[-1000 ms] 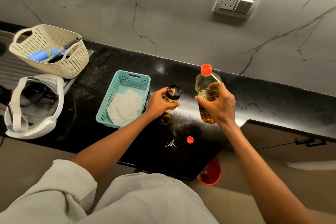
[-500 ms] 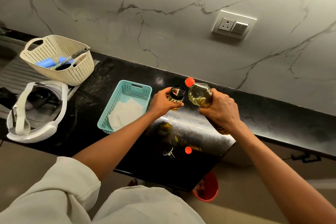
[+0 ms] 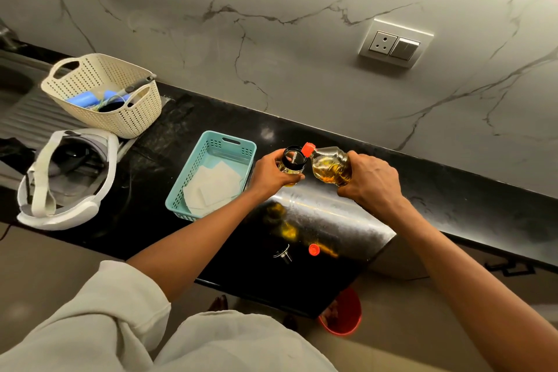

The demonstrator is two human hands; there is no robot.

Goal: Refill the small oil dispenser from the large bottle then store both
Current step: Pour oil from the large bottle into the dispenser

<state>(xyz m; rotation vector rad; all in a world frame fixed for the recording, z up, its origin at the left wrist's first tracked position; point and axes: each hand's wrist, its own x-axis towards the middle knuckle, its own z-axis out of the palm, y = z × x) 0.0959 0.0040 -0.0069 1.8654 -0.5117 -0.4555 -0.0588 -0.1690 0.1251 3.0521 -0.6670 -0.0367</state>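
Above the black counter, my right hand grips the large oil bottle, tipped with its orange neck at the rim of the small dispenser, which my left hand clasps upright. An orange cap lies on the counter nearer me.

Black countertop; teal tray; cream basket; orange cap; metal spout.
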